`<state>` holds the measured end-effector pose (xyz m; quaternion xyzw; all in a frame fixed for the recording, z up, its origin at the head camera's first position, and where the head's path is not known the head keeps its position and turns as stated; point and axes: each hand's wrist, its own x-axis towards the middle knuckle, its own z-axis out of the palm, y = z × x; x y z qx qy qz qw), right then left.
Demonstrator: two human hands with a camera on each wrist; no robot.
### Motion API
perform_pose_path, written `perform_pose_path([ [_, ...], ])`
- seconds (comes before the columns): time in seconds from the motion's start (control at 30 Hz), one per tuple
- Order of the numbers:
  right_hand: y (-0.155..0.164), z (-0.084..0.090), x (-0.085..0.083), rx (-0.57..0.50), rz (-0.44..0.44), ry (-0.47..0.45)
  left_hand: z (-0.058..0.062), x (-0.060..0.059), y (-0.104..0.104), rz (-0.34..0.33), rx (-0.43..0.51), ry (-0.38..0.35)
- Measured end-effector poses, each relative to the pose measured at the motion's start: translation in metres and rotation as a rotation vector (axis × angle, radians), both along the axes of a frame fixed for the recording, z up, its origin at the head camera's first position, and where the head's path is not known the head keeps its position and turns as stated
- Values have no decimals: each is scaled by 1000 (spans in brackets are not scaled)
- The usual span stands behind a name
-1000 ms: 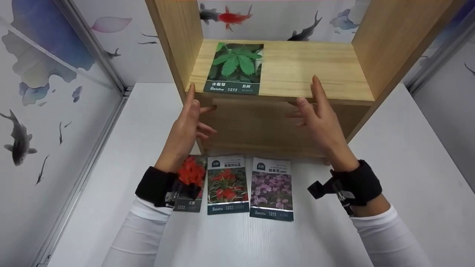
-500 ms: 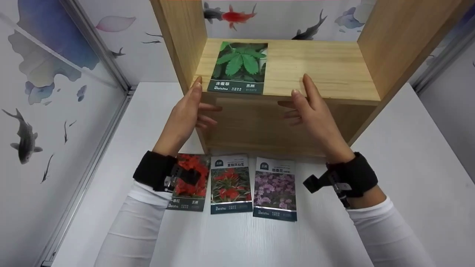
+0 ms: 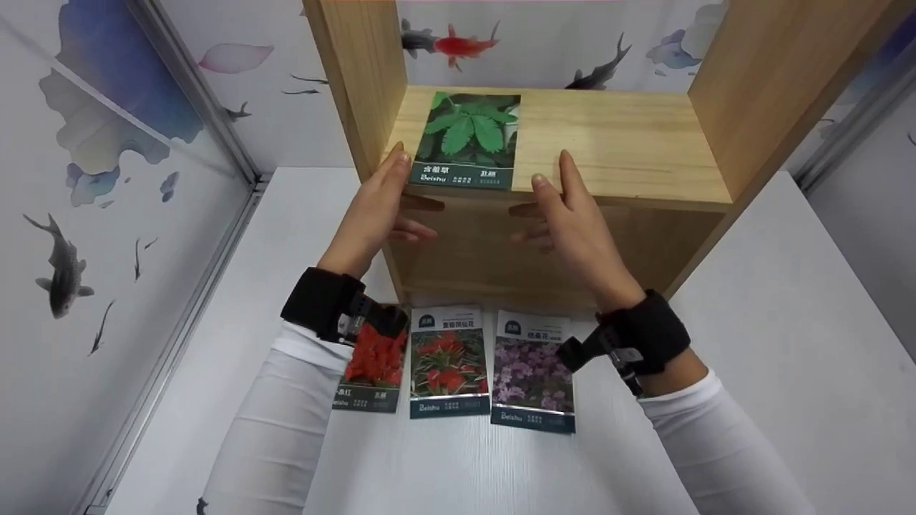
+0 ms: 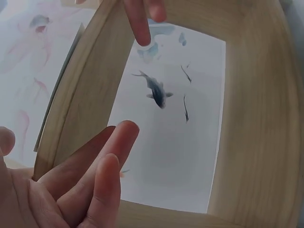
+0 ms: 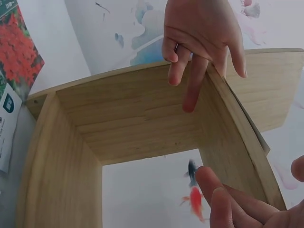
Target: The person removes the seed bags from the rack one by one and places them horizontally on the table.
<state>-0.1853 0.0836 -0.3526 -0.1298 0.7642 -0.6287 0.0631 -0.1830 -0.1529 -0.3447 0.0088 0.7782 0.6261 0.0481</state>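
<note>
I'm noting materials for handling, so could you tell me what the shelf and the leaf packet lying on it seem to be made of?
The shelf looks like pale, unpainted wood: grain lines and board seams show, with a matte surface. The leaf packet seems to be thin printed film or coated paper; it lies flat, with a slight sheen, though the exact stock cannot be told. The left hand and right hand flank the packet at the shelf's front edge.

Both arms reach forward, white sleeves, black wrist bands with cameras. Left hand (image 3: 372,214) raised, fingers straight and loosely spread, thumb up, fingertips pointing toward the right hand. Right hand (image 3: 572,222) mirrors it, thumb and index up, other fingers pointing left toward the left fingers. Palms face each other, apart. Neither hand grips anything.
</note>
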Motion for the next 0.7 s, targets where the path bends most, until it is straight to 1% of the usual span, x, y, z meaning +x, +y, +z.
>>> perform_pose_path([
  [0.1, -5, 1, 1, 16, -3, -22, 3, 1, 4, -10, 33, -26],
  [0.23, -9, 5, 1, 13, -27, -38, 3, 0, 7, -25, 72, -36],
  [0.37, -13, 6, -1, -14, -15, -42, 3, -3, 7, -34, 107, -59],
  [0.5, -19, 5, -3, -50, 2, -39, 4, -4, 6, -35, 126, -84],
  [0.63, -29, 6, -4, -72, -4, -50, 5, -1, 5, -24, 133, -88],
  [0.7, -35, 7, -4, -65, -18, -57, 6, 1, 4, -21, 138, -89],
])
